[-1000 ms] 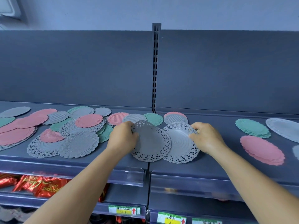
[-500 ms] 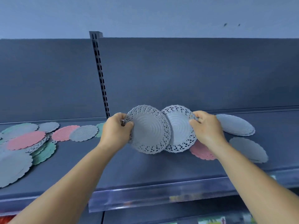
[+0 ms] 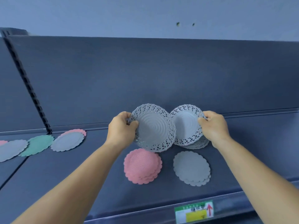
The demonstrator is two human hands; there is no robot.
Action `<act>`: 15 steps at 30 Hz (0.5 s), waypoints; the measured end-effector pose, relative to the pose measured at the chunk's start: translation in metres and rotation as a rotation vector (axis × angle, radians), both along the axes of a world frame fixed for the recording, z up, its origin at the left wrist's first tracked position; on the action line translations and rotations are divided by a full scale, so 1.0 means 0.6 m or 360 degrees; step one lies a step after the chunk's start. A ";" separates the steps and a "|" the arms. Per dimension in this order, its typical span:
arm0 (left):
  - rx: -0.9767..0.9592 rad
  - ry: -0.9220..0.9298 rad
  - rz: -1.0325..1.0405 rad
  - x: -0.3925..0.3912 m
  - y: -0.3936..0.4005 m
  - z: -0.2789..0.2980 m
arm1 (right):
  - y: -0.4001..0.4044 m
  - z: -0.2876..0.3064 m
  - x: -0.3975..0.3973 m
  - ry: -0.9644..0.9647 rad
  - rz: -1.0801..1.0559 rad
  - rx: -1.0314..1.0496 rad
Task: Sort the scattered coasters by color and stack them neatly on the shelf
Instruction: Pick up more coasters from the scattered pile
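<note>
Fingers of the left hand pinch a grey round lace-edged silicone coaster; the right hand grips a paler one, both above the dark shelf near its back edge. Pink stack and grey stack look sorted; mixed coasters toward the left end remain.

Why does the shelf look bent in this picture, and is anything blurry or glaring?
Head view: the wide-angle lens bows the shelf edge and slants the slotted upright. Lighting is soft and bluish with faint shadows and no glare. The lace coasters held by the left hand and right hand look sharp; the price label and the coasters at far left are slightly smeared.
</note>
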State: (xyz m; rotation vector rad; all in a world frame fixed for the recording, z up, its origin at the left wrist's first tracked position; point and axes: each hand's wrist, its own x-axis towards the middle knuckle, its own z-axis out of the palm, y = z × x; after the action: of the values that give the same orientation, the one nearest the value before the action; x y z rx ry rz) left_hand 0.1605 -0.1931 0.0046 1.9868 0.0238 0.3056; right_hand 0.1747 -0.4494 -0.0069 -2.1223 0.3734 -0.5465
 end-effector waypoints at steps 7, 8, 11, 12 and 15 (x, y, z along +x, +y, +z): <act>0.0023 0.0023 0.0048 0.033 -0.059 -0.007 | -0.048 -0.038 0.054 0.0183 0.0056 -0.0104; 0.0028 0.0025 0.0049 0.036 -0.066 -0.008 | -0.048 -0.037 0.051 0.0265 0.0057 -0.0162; 0.0022 0.0028 0.0042 0.047 -0.087 -0.013 | -0.064 -0.045 0.057 0.0402 0.0171 -0.0377; 0.0020 0.0034 0.0033 0.050 -0.095 -0.014 | -0.066 -0.041 0.052 0.0454 0.0186 -0.0419; -0.0016 0.0076 -0.0005 0.060 -0.122 -0.017 | -0.079 -0.030 0.046 0.0253 0.0267 -0.0380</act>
State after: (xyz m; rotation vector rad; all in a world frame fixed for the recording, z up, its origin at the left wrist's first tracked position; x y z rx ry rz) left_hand 0.1968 -0.2662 -0.0057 1.9836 0.0526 0.2557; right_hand 0.2021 -0.4969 -0.0252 -2.4095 0.2238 -0.3393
